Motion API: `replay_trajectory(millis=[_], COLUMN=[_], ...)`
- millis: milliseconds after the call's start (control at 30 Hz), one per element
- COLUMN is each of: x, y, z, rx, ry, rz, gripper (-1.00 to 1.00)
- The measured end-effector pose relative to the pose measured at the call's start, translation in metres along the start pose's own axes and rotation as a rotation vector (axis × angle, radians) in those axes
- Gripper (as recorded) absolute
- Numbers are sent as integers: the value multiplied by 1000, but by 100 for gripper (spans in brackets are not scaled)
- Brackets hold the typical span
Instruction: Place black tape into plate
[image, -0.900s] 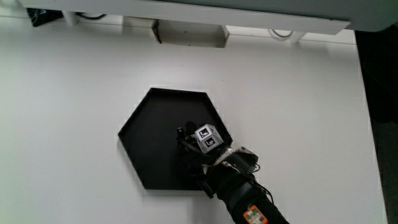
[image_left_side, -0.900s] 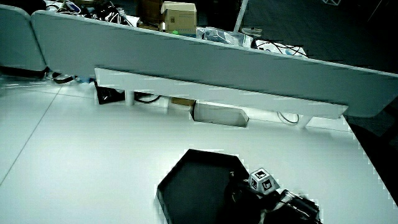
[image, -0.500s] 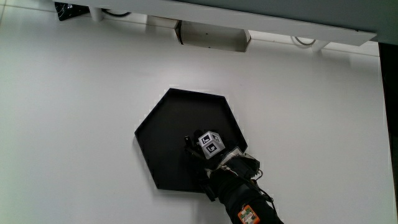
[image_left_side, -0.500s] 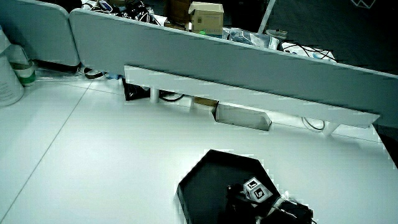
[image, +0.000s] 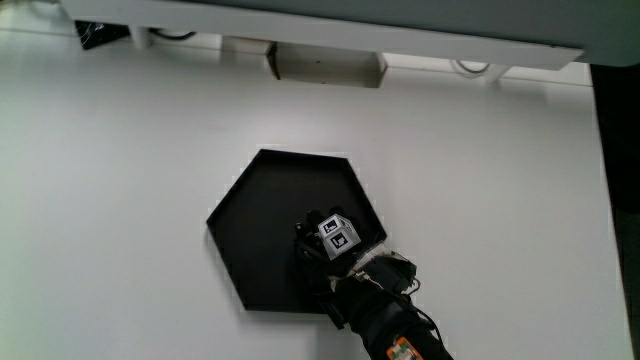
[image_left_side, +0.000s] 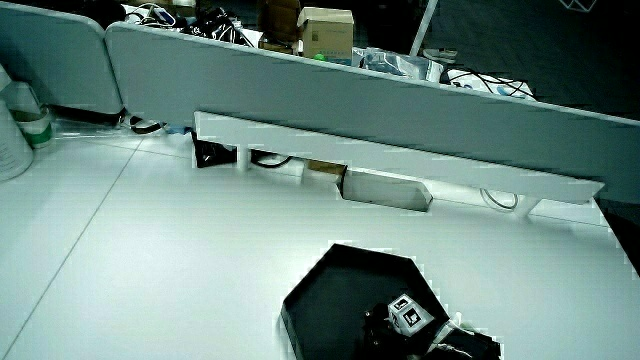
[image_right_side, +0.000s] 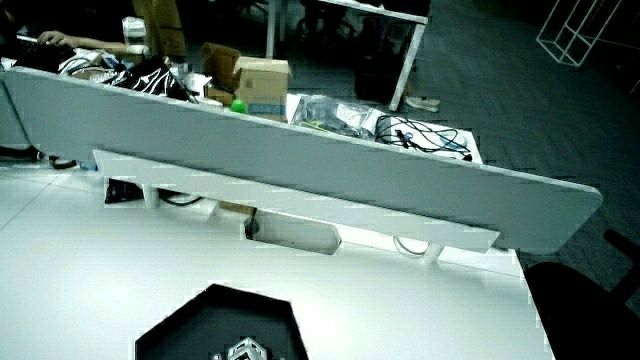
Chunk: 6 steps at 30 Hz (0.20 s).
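The black hexagonal plate (image: 255, 215) lies flat on the white table. The hand (image: 315, 250), in its black glove with the patterned cube (image: 338, 236) on its back, is low over the part of the plate nearest the person. Its forearm (image: 385, 320) runs back toward the person. The black tape cannot be told apart from the black glove and the black plate in any view. In both side views the plate (image_left_side: 335, 290) (image_right_side: 195, 322) shows with the cube (image_left_side: 407, 313) (image_right_side: 243, 351) over its near part.
A low grey partition (image_left_side: 350, 105) stands at the table's edge farthest from the person, with a white shelf (image: 330, 35) and a pale box (image: 323, 66) along its foot. A pale container (image_left_side: 12, 130) stands at the table's edge. Cables and boxes show above the partition.
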<state>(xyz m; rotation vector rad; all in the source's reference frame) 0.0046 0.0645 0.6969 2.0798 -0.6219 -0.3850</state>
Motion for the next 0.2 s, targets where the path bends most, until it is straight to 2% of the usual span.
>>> replay_trajectory(millis=[33,100,200], x=[1,3,13], y=[-8,-14,-27], z=[5,4,3], rx=[53,79,157], ry=[22,58,166], rz=[1,-9,-35], gripper=[-80,-100,-100])
